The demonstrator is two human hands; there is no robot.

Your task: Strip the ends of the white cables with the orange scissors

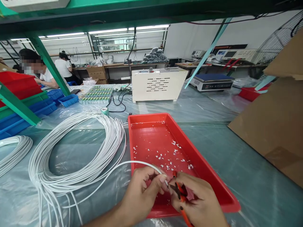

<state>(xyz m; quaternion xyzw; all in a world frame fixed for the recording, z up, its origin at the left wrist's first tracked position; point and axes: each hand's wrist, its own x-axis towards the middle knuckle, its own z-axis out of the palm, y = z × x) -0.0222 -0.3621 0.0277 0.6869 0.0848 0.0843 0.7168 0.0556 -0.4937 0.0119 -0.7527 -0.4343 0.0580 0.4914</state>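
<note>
My left hand (144,192) pinches a white cable (142,163) close to its end, over the near part of a red tray (151,132). The cable arcs back to a large coil of white cables (44,160) on the left. In my right hand (199,198) is a pair of cutting pliers (182,192) with orange handles, my fingers wrapped round them. Their dark jaws are right beside the cable's end; whether they touch it I cannot make out. Small white and silvery scraps (175,151) lie scattered in the tray.
A second cable coil (16,151) lies at far left, below stacked bins (21,91). Behind the tray stand a cream metal box (158,85) and a scale (210,82). Cardboard (272,132) leans in at right. Two people sit at back left. A green shelf beam (118,15) crosses overhead.
</note>
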